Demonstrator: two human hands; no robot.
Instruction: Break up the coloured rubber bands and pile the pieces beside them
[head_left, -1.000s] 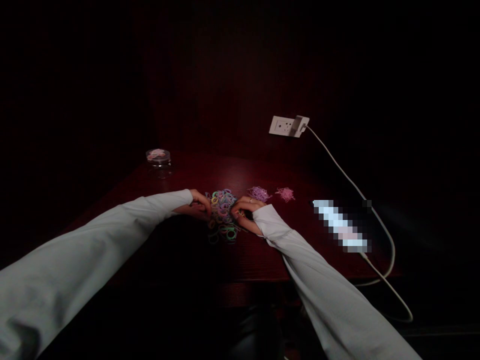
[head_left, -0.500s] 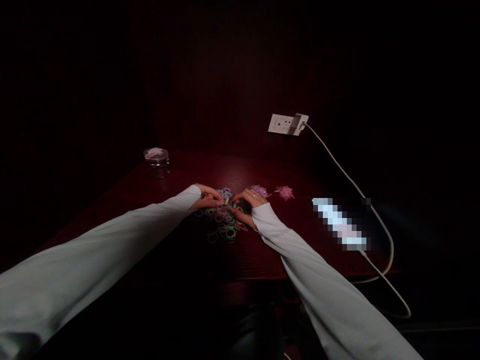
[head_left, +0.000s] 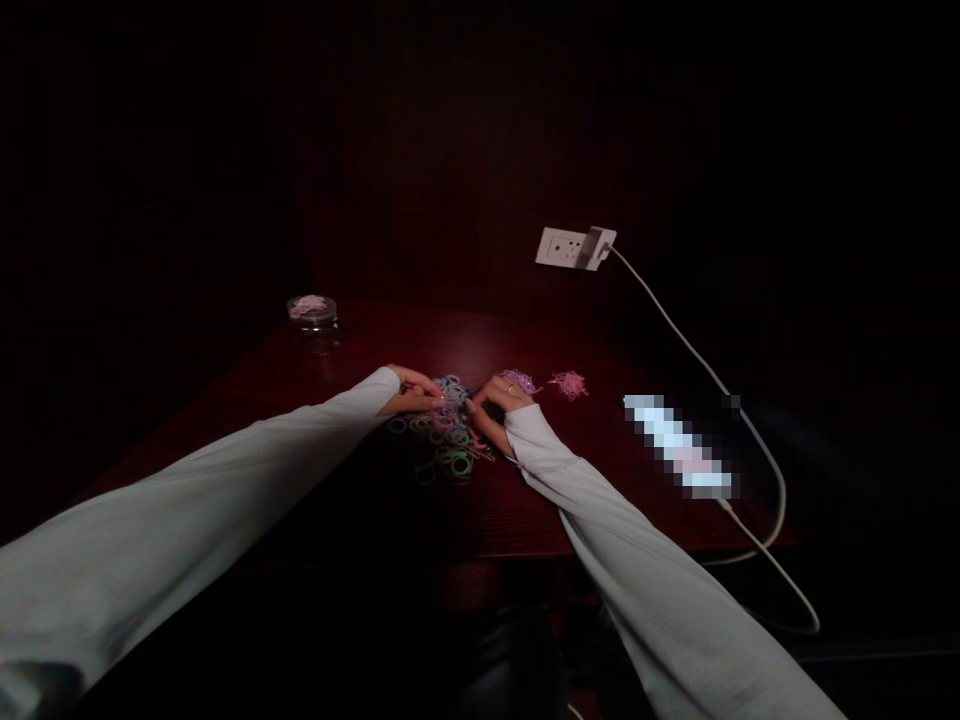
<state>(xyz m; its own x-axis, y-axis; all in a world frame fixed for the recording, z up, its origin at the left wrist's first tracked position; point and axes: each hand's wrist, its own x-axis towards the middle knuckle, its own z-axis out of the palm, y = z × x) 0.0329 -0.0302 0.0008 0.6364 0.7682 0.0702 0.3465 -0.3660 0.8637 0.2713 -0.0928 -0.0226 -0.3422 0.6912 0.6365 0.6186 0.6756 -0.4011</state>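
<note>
A heap of small coloured elastic rings [head_left: 444,448] lies on the dark red table [head_left: 510,520]. My left hand [head_left: 411,394] rests at the heap's far left edge, fingers curled and pinched toward the middle. My right hand [head_left: 495,405], with a ring on one finger, sits at the heap's right side, fingers bent down into the rings. The fingertips of both hands nearly meet over the heap; what they pinch is too small to make out. Both arms wear pale long sleeves.
A small purple pile [head_left: 523,380] and a pink pile [head_left: 570,384] lie right of my right hand. A clear lidded jar [head_left: 312,312] stands at the back left. A blurred-out device [head_left: 681,446] lies at the right, its white cable [head_left: 697,360] running to a wall socket [head_left: 576,248].
Both hands moved up to the far side of the heap and came closer together. The rings spread a little toward the left.
</note>
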